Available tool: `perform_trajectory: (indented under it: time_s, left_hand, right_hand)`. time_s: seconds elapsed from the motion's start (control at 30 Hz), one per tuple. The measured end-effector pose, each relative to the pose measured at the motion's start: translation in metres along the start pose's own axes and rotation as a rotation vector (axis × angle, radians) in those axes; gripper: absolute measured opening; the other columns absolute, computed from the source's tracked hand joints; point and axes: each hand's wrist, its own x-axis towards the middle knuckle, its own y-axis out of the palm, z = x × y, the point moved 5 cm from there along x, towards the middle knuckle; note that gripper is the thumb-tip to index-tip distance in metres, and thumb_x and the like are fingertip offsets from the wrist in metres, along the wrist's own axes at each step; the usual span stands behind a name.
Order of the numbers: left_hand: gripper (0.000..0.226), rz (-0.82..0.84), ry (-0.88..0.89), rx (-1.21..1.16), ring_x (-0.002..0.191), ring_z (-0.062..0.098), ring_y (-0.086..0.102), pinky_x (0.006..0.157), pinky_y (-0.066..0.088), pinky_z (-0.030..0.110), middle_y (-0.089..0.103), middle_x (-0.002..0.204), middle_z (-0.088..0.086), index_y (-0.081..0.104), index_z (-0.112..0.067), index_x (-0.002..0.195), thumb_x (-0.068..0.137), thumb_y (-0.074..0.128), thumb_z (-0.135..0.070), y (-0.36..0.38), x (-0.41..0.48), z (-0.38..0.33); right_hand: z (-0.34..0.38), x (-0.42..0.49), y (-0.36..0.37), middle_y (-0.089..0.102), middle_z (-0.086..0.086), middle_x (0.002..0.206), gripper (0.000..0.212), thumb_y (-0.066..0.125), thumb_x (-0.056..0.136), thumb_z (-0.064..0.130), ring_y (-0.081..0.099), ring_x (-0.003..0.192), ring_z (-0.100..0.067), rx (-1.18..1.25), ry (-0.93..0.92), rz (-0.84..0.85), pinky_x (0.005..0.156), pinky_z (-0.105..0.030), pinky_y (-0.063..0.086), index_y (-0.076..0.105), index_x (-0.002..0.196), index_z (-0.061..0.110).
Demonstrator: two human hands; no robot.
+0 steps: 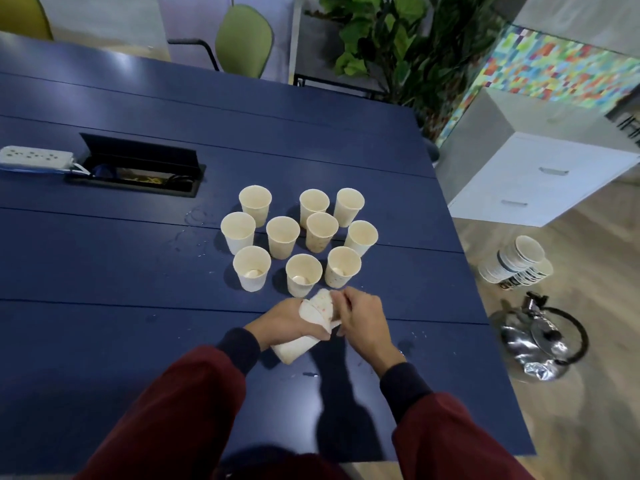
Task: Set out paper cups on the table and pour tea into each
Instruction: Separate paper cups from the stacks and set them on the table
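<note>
Near the front edge of the blue tabletop (138, 289), just before a cluster of paper cups (283, 236), the person's 2 arms meet over a stack of nested cups (294, 348). The left grip (282, 322) is curled round the stack, which lies tilted, its base low toward the person and its open end raised toward the cluster. The right grip (362, 325) pinches the open end of the stack with its fingertips; blur there hides whether the top cup is apart from the rest.

The cluster counts 10 cups, all upright and open, set close together in rough rows of 3, 4 and 3. The 3 nearest cups show a pale patch at the bottom; whether any cup holds tea I cannot tell. Small wet marks dot the tabletop left of the cluster and near the right grip.

Off the tabletop's right edge, on the wooden floor (571, 427), stands a steel kettle (533, 344) with a black hoop handle, and just beyond it a second stack of cups (512, 265) lies on its side. Far left on the tabletop a white power strip (33, 156) lies beside an open cable hatch (138, 171). Beyond the far edge stand a green chair (242, 39) and a leafy plant (398, 39).
</note>
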Motion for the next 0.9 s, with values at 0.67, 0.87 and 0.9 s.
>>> perform_trajectory:
  time_s: [0.67, 0.87, 0.9]
  left_hand:
    - [0.047, -0.550, 0.162, 0.171, 0.094, 0.015, 0.058, 0.079, 0.053, 0.042, 0.060, 0.102, -0.011, 0.050, -0.028, 0.107, 0.068, 0.077, -0.023, 0.076, 0.009, -0.039]
    - [0.096, -0.575, 0.142, 0.331, 0.128, 0.012, 0.046, 0.101, 0.045, 0.038, 0.047, 0.142, -0.012, 0.037, -0.027, 0.142, 0.064, 0.086, -0.054, 0.082, 0.007, -0.043]
    - [0.096, -0.613, 0.170, 0.358, 0.128, 0.012, 0.046, 0.101, 0.044, 0.036, 0.047, 0.142, -0.011, 0.037, -0.026, 0.143, 0.065, 0.085, -0.057, 0.082, 0.006, -0.048]
  right_hand:
    - [-0.084, 0.052, -0.081, 0.070, -0.021, 0.110, 0.026, 0.055, 0.101, 0.016, 0.065, 0.097, -0.039, -0.230, -0.163, 0.053, 0.085, -0.043, 0.051, 0.069, 0.109, -0.004]
    - [-0.087, 0.047, -0.079, 0.067, -0.007, 0.124, 0.025, 0.058, 0.100, 0.018, 0.068, 0.096, -0.025, -0.094, -0.235, 0.007, 0.084, -0.035, 0.052, 0.065, 0.123, 0.009]
    - [-0.088, 0.045, -0.081, 0.066, -0.006, 0.123, 0.025, 0.058, 0.099, 0.016, 0.067, 0.094, -0.024, -0.071, -0.239, -0.025, 0.084, -0.035, 0.051, 0.065, 0.123, 0.009]
